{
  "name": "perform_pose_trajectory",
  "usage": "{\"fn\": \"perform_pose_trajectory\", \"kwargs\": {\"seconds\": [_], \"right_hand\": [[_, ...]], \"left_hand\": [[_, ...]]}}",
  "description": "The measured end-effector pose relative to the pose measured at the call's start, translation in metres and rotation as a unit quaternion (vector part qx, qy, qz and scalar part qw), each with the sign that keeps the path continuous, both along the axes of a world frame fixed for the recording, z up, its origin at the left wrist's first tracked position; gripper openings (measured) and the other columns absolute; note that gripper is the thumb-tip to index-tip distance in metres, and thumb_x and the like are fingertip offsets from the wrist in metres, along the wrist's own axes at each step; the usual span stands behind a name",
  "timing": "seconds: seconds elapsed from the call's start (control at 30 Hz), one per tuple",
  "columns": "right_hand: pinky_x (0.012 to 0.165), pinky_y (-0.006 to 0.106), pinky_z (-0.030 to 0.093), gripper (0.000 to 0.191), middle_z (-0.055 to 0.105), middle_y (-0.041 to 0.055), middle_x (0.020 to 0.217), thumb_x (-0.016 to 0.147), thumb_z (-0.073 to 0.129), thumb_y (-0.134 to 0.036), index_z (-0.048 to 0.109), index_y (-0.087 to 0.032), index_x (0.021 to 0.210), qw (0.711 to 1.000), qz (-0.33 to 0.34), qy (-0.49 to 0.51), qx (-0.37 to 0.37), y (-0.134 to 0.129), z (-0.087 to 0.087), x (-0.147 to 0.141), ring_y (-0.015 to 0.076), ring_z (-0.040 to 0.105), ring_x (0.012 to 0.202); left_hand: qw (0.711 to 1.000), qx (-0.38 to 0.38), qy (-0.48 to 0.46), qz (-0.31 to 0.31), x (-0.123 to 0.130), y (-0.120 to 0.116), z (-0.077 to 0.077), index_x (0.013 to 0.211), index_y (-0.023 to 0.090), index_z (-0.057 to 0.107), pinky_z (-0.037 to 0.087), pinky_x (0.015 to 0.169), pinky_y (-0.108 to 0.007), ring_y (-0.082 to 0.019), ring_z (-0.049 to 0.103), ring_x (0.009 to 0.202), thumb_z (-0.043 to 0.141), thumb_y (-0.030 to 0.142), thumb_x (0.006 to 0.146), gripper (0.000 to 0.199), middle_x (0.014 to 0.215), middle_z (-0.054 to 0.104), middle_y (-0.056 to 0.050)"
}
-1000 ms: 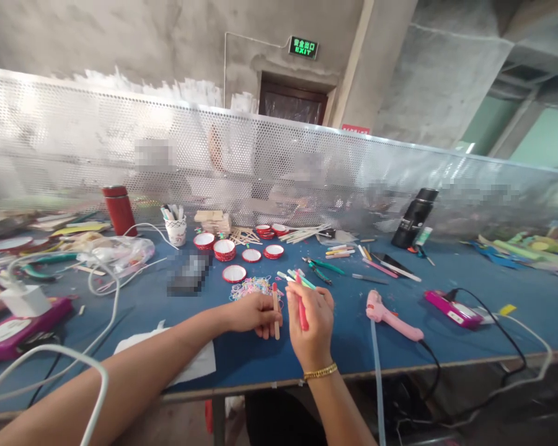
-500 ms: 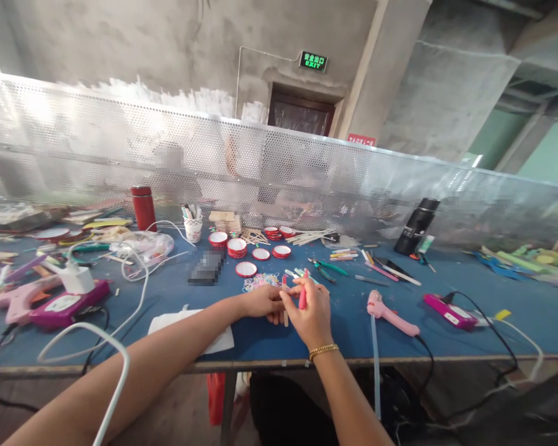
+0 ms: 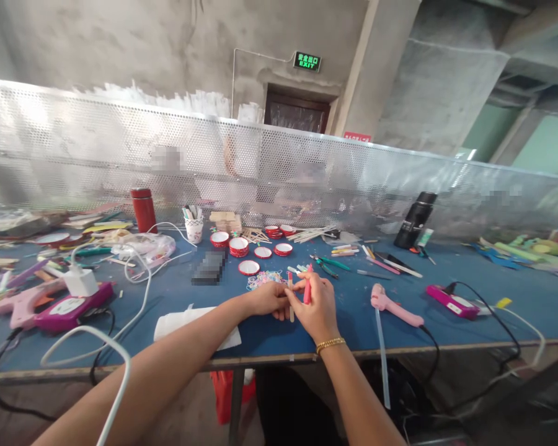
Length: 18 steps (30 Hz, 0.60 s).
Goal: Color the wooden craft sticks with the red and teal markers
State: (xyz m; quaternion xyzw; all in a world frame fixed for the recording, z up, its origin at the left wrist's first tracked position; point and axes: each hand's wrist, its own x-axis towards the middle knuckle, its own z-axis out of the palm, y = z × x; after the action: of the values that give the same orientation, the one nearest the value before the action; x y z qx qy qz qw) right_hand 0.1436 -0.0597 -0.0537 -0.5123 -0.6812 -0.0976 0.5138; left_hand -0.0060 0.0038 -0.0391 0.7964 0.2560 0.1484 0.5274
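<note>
My left hand [image 3: 272, 300] is closed on a wooden craft stick [image 3: 291, 313], which stands nearly upright above the front of the table. The stick's top end is red. In my right hand [image 3: 318, 303] is a red-pink marker [image 3: 307, 290], gripped by closed fingers right beside the stick. The two hands almost touch, and the marker's tip cannot be made out. Just beyond my left hand lies a heap of small pastel rubber bands [image 3: 264, 280]. A folded white cloth or paper [image 3: 167, 325] rests partly beneath my left forearm.
Red-rimmed round lids [image 3: 249, 267] stand behind the bands, near a phone [image 3: 208, 267] and a paper cup of markers [image 3: 194, 229]. Green-handled pliers [image 3: 328, 266] lie beyond my right hand. A pink glue gun [image 3: 395, 310] with its glue stick overhanging the edge is at right. White cable [image 3: 121, 365] loops at left.
The view has shifted slightly, so the table things sit a little farther right. Both hands keep their grips, and the stick shows more upright between them.
</note>
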Motion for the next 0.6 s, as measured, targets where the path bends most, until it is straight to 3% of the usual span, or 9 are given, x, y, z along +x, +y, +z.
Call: {"fn": "perform_pose_trajectory", "kwargs": {"seconds": [0.6], "right_hand": [[0.09,0.043,0.041,0.025,0.071,-0.0014,0.075,0.08,0.063,-0.026,0.05,-0.022,0.101,1.0,0.005,0.015,0.008,0.0003,-0.0014,0.0005,0.0199,0.067,0.078]], "left_hand": [[1.0,0.01,0.005,0.006,0.0005,-0.0006,-0.0033,0.074,0.017,0.055,0.048,0.052,-0.02,-0.009,0.06,0.053,0.053,0.039,0.09,0.027,0.063,0.064,0.001]]}}
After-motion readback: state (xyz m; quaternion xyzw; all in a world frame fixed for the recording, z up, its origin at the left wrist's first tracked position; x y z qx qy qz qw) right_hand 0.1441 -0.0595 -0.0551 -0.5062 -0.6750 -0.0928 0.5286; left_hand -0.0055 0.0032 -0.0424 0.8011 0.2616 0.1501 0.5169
